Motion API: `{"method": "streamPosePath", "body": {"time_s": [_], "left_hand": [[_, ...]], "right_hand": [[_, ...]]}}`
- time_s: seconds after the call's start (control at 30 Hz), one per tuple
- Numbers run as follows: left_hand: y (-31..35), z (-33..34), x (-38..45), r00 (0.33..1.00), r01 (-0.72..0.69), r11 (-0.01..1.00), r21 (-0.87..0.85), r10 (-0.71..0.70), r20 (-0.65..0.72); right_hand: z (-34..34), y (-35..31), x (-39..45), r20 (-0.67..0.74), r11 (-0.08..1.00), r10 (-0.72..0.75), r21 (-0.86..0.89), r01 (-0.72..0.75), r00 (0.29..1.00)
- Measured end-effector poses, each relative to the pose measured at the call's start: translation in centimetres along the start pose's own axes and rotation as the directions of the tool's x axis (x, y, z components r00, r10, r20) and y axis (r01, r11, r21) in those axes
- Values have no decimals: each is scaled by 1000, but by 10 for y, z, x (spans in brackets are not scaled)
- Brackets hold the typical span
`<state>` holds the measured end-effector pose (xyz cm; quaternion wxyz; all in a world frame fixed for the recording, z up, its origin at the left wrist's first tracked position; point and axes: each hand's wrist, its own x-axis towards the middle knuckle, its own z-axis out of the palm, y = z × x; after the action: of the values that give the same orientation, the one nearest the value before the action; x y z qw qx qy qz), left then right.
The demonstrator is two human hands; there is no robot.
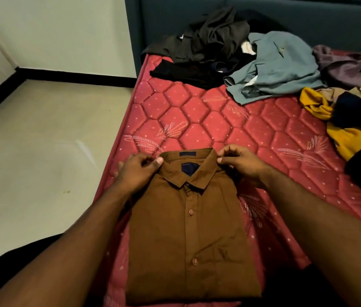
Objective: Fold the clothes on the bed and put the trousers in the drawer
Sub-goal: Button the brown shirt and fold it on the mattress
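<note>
Two hands at work on one garment: left hand [138, 171] pinching the left shoulder just beside the collar, thumb on top and fingers curled under the cloth; right hand [240, 165] pinching the opposite collar corner the same way, fingertips bunched, nothing else held. Between them, brown cotton button-up shirt [188, 229], folded into a neat rectangle, front up, buttons down the middle, lying flat near the foot of the red quilted mattress [219, 129]. Best handled now, by the look of it, with both pinches kept level, collar squared and tugged gently outward to smooth the shoulders, then lifted evenly or set aside without letting the tucked sleeves spill. Farther up the bed, unfolded still: dark grey crumpled garment [208, 38], possibly trousers but hard to tell, against the teal padded headboard [307, 16]; black cloth [181, 73] beside it; grey-blue shirt [279, 65]; mauve garment [352, 65]; mustard-yellow and navy clothing [347, 120] at the right edge. No drawer clearly identifiable.
</note>
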<state>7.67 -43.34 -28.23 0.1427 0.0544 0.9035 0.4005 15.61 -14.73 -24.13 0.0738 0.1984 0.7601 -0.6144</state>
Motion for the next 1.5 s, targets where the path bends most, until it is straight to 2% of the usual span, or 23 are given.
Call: {"method": "streamPosePath", "body": {"time_s": [0.07,0.13,0.2,0.23,0.27,0.33,0.43,0.5,0.57,0.63,0.7,0.77,0.83,0.9,0.97,1.03,1.13,1.2,1.27,1.33,1.4,1.43,1.5], "left_hand": [[10,2,0,1000,16,999,33,-17,17],[20,0,2,1000,-4,998,-71,4,1],[25,1,-3,991,-121,952,-280,101,-83],[28,3,-9,980,-192,921,-340,162,-115],[32,5,-15,961,-269,906,-327,234,-145],[33,9,-23,928,-363,900,-241,328,-174],[26,13,-17,922,-351,920,-175,307,-235],[21,11,-8,935,-313,935,-167,273,-226],[19,11,-6,944,-295,943,-153,264,-196],[20,12,-6,944,-293,953,-75,276,-183],[22,11,-9,933,-314,950,-6,307,-187],[16,9,-7,926,-325,944,52,329,-187],[3,7,-4,927,-298,933,200,332,-171],[-7,8,-2,924,-290,905,311,349,-156],[-8,9,0,921,-290,892,347,359,-152],[-5,9,2,934,-260,909,327,322,-152],[8,1,-10,939,-194,943,269,259,-228],[25,-1,-36,917,-194,938,288,278,-287],[42,8,-77,894,-264,910,319,355,-273],[47,34,-118,868,-397,793,462,489,-93],[36,63,-143,840,-518,641,567,507,193],[29,72,-148,825,-553,595,583,491,280],[19,79,-145,812,-575,554,602,475,339]], "right_hand": [[4,6,-1,-21,998,-42,53,43,999],[4,15,2,-80,986,-69,144,80,994],[4,18,3,-135,963,-81,244,112,987],[5,17,1,-133,949,-82,293,118,988],[5,16,0,-112,940,-76,323,109,991],[7,11,-6,-8,942,-14,334,16,1000],[-1,4,-5,174,979,110,148,-137,979],[-7,0,-1,271,982,125,105,-158,954],[-14,2,2,362,976,111,138,-170,926],[-19,5,7,473,970,117,134,-203,873],[-24,2,14,539,978,183,-14,-209,822],[-33,-3,19,484,935,294,-324,-143,824],[-36,-4,22,357,823,319,-563,-70,878],[-33,1,23,284,774,289,-631,-49,914],[-27,5,22,231,769,256,-637,-53,939],[-26,2,12,192,825,228,-559,-85,955],[-34,2,-9,117,976,151,-176,-129,982],[-33,10,-25,56,981,119,148,-126,991],[-24,16,-37,0,937,142,324,-134,990],[-10,14,-42,-62,938,125,334,-98,990],[7,11,-44,-182,945,55,326,8,982],[15,10,-45,-243,949,31,312,48,969],[28,15,-45,-340,958,58,285,44,939]]}}
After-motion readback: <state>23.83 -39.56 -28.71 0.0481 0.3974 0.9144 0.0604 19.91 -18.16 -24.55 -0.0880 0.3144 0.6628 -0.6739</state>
